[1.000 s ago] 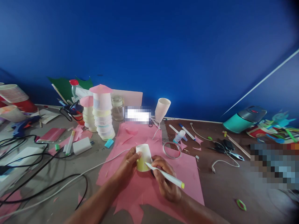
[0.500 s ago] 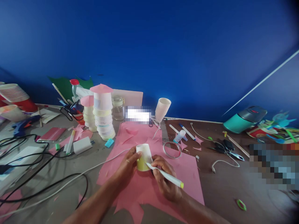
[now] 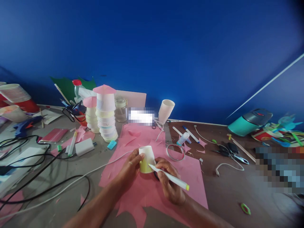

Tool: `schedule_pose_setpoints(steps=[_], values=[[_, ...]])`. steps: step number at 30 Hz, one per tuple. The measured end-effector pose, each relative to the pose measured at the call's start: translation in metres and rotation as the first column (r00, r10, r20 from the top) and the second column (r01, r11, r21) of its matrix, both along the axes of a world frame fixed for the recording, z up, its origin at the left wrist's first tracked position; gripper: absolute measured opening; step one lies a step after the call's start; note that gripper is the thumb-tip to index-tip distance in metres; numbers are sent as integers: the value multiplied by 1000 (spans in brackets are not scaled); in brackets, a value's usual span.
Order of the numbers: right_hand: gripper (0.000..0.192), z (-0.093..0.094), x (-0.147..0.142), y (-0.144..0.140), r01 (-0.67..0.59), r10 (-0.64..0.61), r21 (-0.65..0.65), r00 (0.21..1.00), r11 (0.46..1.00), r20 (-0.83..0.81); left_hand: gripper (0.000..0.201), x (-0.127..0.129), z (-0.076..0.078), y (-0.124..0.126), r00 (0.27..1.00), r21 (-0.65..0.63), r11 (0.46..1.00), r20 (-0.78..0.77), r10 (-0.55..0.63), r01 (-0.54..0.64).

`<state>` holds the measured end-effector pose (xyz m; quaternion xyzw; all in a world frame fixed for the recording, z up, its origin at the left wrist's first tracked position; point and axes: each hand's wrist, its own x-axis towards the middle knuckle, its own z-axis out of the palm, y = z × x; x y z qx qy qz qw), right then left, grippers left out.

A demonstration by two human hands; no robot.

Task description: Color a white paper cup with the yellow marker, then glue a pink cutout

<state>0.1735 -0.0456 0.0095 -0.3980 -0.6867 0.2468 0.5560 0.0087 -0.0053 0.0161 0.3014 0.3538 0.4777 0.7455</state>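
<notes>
Head view: a small paper cup (image 3: 146, 159), its lower part yellow, is held upside down over the pink paper sheet (image 3: 190, 177) near the worktop's (image 3: 237, 186) near edge. The left hand (image 3: 129, 167) is closed around the cup's side. A white marker (image 3: 169, 177) is gripped in the right hand (image 3: 169, 183), its tip touching the cup. A tape ring (image 3: 175, 152) lies just beside, toward the far edge.

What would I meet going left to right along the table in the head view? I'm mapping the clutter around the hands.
Blue glue gun → white block → tall cup tower → left hand → paper cup → marker in the right hand → tape ring → scissors → teal jug.
</notes>
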Motion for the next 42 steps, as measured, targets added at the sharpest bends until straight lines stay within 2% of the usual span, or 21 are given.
schedule_pose_setpoints(steps=[10,24,32,38,42], values=[[12,2,-2,3,21,-21,19,1000,1000,2,19,0,-1,0,1000,-3,1000,17,7,-7],[12,5,-5,5,8,-12,71,998,997,56,29,-1,-1,0,999,-4,1000,-33,6,-6],[15,11,-4,4,-1,-8,101,997,995,82,24,-1,-2,0,1000,7,1000,-22,-3,3],[15,13,-2,3,-15,11,58,998,998,62,21,-1,-9,3,1000,13,1000,1,-3,3],[14,7,0,3,-17,17,25,1000,1000,22,22,-1,-8,3,1000,15,1000,14,-3,3]])
